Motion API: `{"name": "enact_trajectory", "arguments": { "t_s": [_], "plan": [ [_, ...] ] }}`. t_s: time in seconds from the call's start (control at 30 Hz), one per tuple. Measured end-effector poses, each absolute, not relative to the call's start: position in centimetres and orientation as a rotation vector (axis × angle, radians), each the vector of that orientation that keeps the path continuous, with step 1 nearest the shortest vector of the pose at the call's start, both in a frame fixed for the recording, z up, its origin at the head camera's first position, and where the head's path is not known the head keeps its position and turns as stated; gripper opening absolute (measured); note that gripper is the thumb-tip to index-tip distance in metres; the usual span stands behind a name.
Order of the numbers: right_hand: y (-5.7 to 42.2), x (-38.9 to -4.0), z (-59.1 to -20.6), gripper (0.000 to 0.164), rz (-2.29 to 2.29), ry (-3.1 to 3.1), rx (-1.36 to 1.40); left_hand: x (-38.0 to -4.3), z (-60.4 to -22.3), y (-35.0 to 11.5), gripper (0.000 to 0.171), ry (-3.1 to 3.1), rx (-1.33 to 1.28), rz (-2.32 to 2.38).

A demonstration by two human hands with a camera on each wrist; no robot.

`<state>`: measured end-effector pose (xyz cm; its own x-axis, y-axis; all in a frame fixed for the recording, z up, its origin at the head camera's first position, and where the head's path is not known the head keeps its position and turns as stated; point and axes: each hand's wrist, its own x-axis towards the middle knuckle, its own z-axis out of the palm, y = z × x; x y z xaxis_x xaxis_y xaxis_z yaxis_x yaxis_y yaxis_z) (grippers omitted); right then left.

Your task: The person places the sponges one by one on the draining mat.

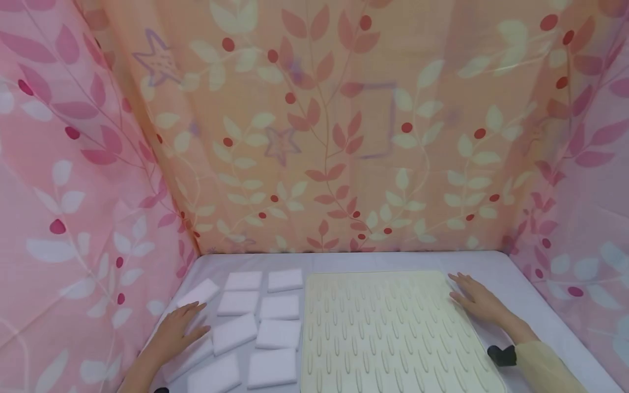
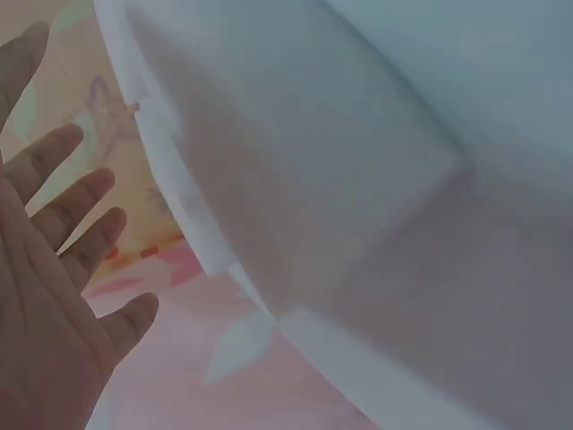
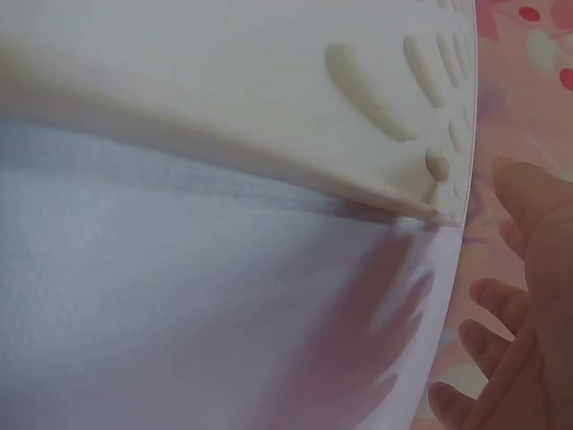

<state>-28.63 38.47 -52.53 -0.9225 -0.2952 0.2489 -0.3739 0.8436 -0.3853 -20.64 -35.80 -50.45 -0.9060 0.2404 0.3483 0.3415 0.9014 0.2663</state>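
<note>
My left hand [image 1: 177, 332], fingers spread and nearly straight, is over the left side of several flat white rectangular pads. Its nearest ones are a tilted white pad [image 1: 199, 292] beyond the fingertips and another white pad [image 1: 189, 357] by the wrist. The left wrist view shows that hand [image 2: 45, 278] with nothing in it, above a blurred pad. On the right, my right hand [image 1: 476, 300] reaches, fingers extended, beside the far right edge of a cream mat [image 1: 388, 338] with rows of long oval bumps. Whether the fingertips touch the mat cannot be told.
The other white pads, such as one at the bottom [image 1: 272, 368], lie in rough columns left of the mat. A white-covered table [image 1: 363, 262] carries everything. Patterned curtains [image 1: 324, 136] close off the back and both sides.
</note>
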Motion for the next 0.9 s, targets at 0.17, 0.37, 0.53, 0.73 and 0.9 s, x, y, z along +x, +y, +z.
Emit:
{"name": "enact_trajectory", "arguments": {
  "t_s": [0.17, 0.37, 0.53, 0.73, 0.9],
  "plan": [
    [38.6, -28.4, -53.0, 0.052, 0.646, -2.827, 0.563, -19.2, -51.2, -36.8, 0.055, -2.799, -0.396, -0.509],
    [39.0, -28.4, -53.5, 0.051, 0.622, -2.894, 0.526, -17.9, -52.1, -37.8, 0.057, -2.843, -0.33, -0.537],
    [39.4, -28.4, -53.7, 0.053, 0.6, -2.964, 0.479, -17.1, -52.7, -38.6, 0.057, -2.852, -0.318, -0.544],
    [39.6, -28.3, -53.5, 0.056, 0.611, -3.01, 0.48, -16.4, -52.5, -38.9, 0.056, -2.944, -0.256, -0.602],
    [39.7, -28.5, -53.5, 0.057, 0.615, -3.012, 0.496, -15.9, -52.2, -39.3, 0.054, -3.034, -0.223, -0.645]
  ]
}}
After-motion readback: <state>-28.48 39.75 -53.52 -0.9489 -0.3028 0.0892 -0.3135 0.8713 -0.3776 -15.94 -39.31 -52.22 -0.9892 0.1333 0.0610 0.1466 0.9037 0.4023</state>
